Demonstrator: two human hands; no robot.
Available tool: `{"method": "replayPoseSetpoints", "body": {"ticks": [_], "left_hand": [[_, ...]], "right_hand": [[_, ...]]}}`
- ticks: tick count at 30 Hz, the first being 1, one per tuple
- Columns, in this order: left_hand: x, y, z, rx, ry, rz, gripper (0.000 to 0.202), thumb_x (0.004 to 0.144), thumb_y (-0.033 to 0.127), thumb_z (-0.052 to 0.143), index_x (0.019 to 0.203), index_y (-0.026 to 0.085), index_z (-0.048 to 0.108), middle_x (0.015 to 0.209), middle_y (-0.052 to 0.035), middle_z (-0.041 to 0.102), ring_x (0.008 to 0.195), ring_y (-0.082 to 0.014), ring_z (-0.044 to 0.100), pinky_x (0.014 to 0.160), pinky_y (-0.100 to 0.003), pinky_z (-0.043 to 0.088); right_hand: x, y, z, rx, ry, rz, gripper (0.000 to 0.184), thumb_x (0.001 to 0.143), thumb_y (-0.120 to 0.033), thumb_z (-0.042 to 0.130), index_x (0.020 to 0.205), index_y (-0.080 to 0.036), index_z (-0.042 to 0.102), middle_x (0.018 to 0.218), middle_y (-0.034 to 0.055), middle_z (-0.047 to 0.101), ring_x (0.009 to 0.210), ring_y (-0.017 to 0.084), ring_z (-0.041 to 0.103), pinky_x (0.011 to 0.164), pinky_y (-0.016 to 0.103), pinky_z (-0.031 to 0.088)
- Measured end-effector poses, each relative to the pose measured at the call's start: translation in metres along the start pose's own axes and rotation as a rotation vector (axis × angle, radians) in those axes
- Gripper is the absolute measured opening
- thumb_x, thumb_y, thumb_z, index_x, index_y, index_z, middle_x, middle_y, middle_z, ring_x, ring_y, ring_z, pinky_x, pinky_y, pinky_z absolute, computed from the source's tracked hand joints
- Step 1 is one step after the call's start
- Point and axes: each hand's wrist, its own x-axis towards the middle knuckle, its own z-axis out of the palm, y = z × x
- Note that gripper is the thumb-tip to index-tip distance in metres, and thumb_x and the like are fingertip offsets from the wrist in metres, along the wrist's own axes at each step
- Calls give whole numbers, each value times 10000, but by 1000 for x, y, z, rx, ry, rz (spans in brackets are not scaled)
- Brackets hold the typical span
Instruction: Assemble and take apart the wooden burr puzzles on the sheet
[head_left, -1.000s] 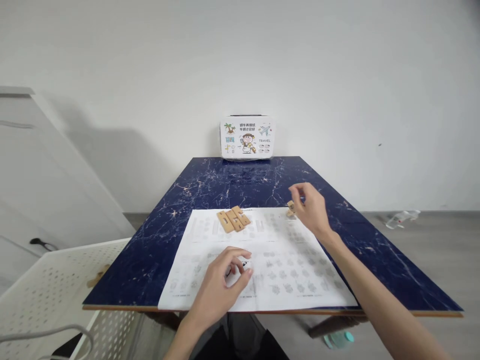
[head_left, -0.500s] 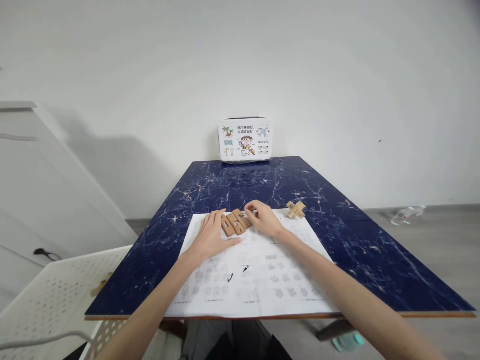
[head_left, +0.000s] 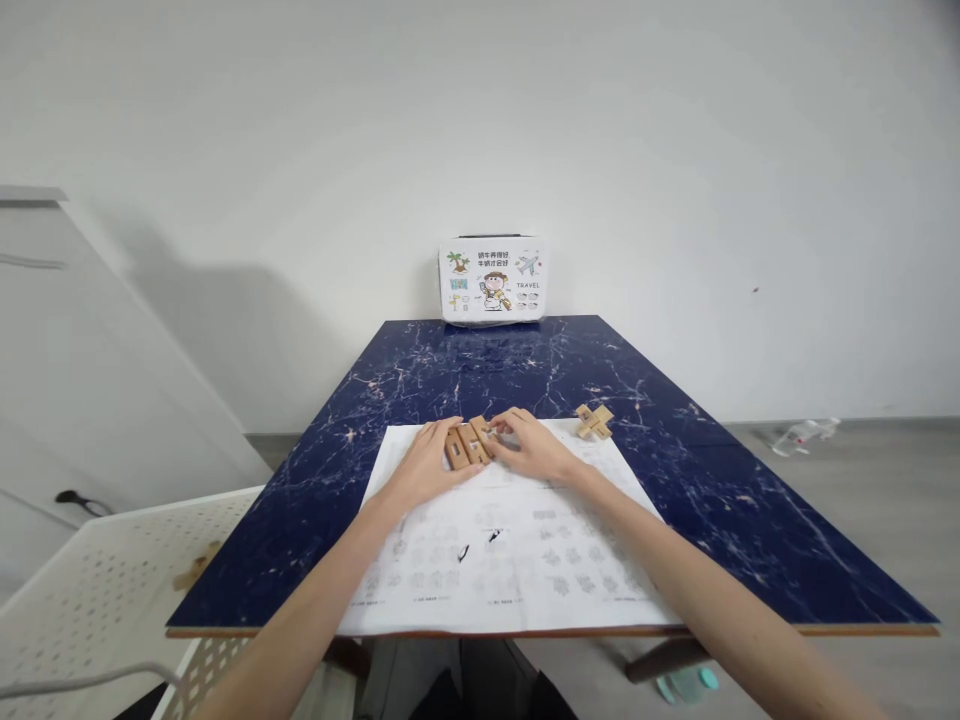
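Slotted wooden puzzle blocks [head_left: 466, 446] stand side by side at the far part of a printed paper sheet [head_left: 517, 570]. My left hand [head_left: 426, 466] wraps their left side, its fingers along the far edge and its thumb along the near edge. At the right end of the row, my right hand [head_left: 531, 448] has its bent fingers and thumb closed on the rightmost block, which it partly hides. A cross-shaped wooden piece [head_left: 594, 421] lies to the right of that hand, at the sheet's far right corner.
A white printed case [head_left: 493, 282] stands against the wall at the back of the blue marbled table [head_left: 480, 375]. To the left is a white perforated basket [head_left: 97, 570] with a wooden piece inside. Bottles [head_left: 688, 684] lie on the floor.
My left thumb has drawn in closer to the blocks. My right fingers and thumb have closed in on the right end of the row. The camera view has shifted slightly.
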Motion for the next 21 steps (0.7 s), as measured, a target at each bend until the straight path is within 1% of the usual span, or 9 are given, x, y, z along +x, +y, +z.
{"method": "replayPoseSetpoints", "body": {"ticks": [3,6,8,9,12,14,17,21], "left_hand": [[-1,-1,-3,-14,3,40,761,795,558,764,1430,245,482,1404,-127,578,1320,-347,514,1105,-505,423],[-1,2,-6,-22,35,147,679,815,499,769,1392,255,506,1395,-108,576,1320,-323,507,1119,-490,425],[-1,4,-9,-18,51,203,666,814,478,780,1384,262,511,1403,-102,571,1335,-318,493,1140,-490,413],[-1,5,-11,-14,55,215,671,813,472,785,1387,264,507,1406,-102,569,1340,-319,488,1146,-492,410],[-2,6,-14,-7,45,226,666,823,460,781,1392,266,494,1416,-103,564,1349,-317,480,1147,-491,414],[-3,6,-15,-13,29,223,656,826,464,778,1384,266,496,1418,-101,564,1348,-314,482,1143,-485,420],[-4,6,-14,-26,3,194,670,812,493,784,1377,268,505,1407,-102,570,1324,-318,509,1119,-482,441],[-4,3,-12,-33,-21,134,738,773,544,799,1391,267,506,1385,-105,585,1297,-329,544,1090,-485,461]], "right_hand": [[0,0,1,-20,8,0,217,922,-318,657,1094,-187,633,1038,86,662,1001,243,606,907,374,490],[0,-1,1,-78,14,0,303,871,-345,708,1112,-177,630,1023,85,661,978,251,601,887,373,483],[0,-2,0,-122,18,15,320,836,-326,731,1099,-169,637,1009,86,665,955,253,597,880,374,473],[1,-2,0,-133,16,29,300,829,-306,730,1079,-167,643,1000,86,667,944,251,596,876,372,467],[2,-1,-1,-121,-3,69,188,842,-249,693,1009,-174,651,972,79,674,924,238,597,855,352,459],[2,0,-2,-107,-15,84,147,847,-232,681,979,-177,648,961,76,673,911,230,599,836,339,457],[2,1,-3,-96,-24,104,140,833,-229,687,953,-177,637,942,71,667,894,224,597,802,325,457],[2,1,-4,-84,-27,122,131,820,-236,691,910,-183,612,908,60,653,874,220,587,771,313,449]]}}
